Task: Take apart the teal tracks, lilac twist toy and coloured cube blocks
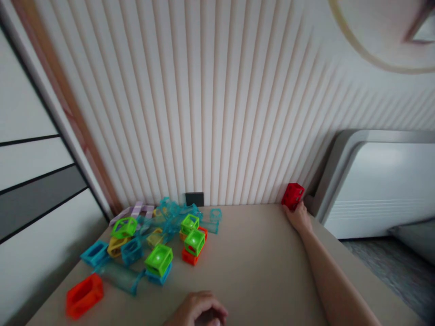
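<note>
At the far right of the table, my right hand (299,218) is closed on a red block (292,195) with holes in its side. The block stands close to the ribbed wall. My left hand (204,309) is at the bottom middle of the view, partly cut off by the lower edge. Its fingers curl inward toward the thumb, and I see nothing in the dark hollow between them. The nearest pieces to it are a green block (159,260) on a blue one (159,275), and another green block (195,243) with orange parts beneath it.
Several see-through blue pieces, including a tube (118,275), lie heaped at the left with a green frame (124,227) and lilac parts (137,210). An orange block (84,295) is at the near left. A small black plate (195,199) and a grey-white headboard (370,181) border the table (251,271).
</note>
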